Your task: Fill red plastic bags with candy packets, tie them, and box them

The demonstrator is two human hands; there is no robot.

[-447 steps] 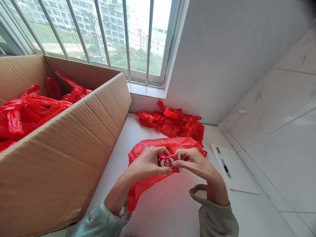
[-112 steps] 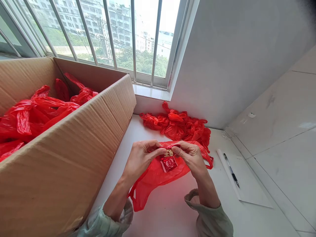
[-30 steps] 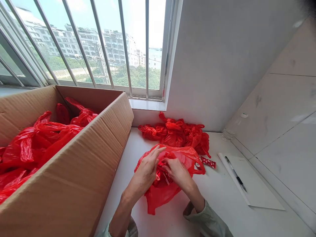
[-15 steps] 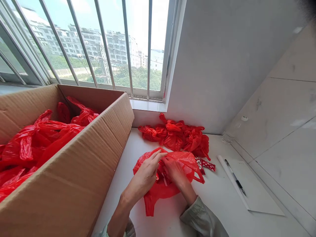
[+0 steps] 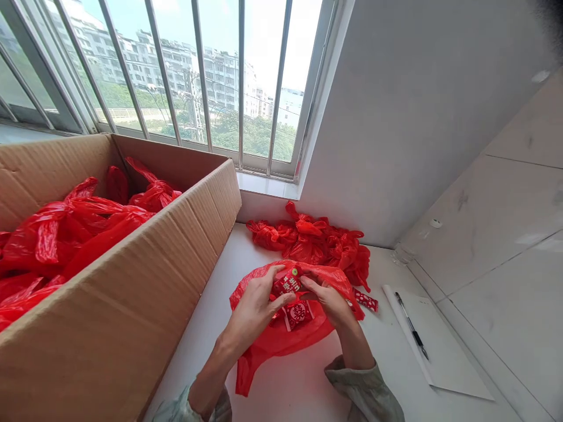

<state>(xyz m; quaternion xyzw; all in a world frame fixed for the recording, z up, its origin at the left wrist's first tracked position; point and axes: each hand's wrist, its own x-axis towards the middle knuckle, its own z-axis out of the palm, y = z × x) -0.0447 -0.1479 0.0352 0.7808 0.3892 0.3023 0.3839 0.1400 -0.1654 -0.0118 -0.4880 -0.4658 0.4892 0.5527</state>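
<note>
Both the left hand (image 5: 257, 305) and right hand (image 5: 329, 300) pinch what look like small red packets (image 5: 291, 296) over a red plastic bag (image 5: 281, 340).

The person's left hand (image 5: 255, 308) and right hand (image 5: 331, 303) are bare, with no gloves, rings or watch showing. Both forearms are uncovered up to loose, pale grey-green sleeves. The left sleeve (image 5: 185, 409) bunches in soft folds near the elbow, while the right sleeve (image 5: 365, 391) ends in a wide, open cuff.
</note>
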